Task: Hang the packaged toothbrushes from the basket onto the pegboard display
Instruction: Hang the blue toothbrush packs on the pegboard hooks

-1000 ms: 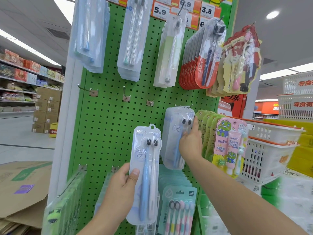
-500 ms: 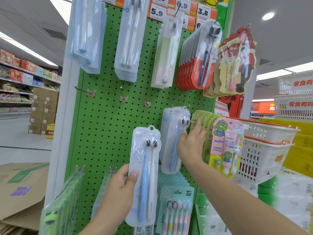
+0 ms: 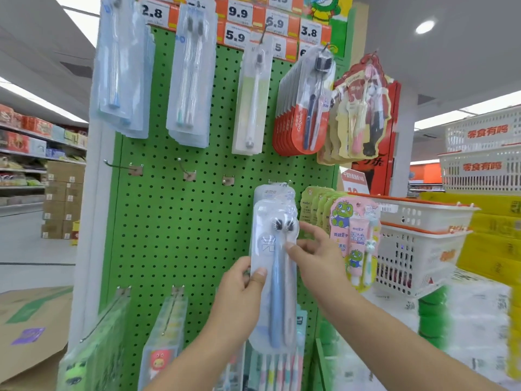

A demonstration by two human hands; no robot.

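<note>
Head view. A green pegboard (image 3: 180, 221) stands upright and carries rows of packaged toothbrushes on metal hooks. A clear toothbrush pack (image 3: 275, 266), holding one blue and one pale brush, is raised in front of the board at mid-height. It overlaps a matching hung pack (image 3: 272, 193) on a hook (image 3: 279, 182) directly behind it; whether the raised pack's top hole has reached that hook cannot be judged, as the plastic is transparent and blurred there.

The left hand (image 3: 239, 294) grasps the raised pack at its lower left edge, thumb on the front face and fingers behind. The right hand (image 3: 315, 255) touches the pack's right edge just below the brush heads, thumb pressed on the front, the other fingers spread and loose, so it steadies rather than clamps.

Three bare hooks sit to the left of the hung pack. A row of green-backed kids' packs (image 3: 352, 235) hangs just right of the right hand. White baskets (image 3: 417, 249) stand farther right, apart from both hands.
</note>
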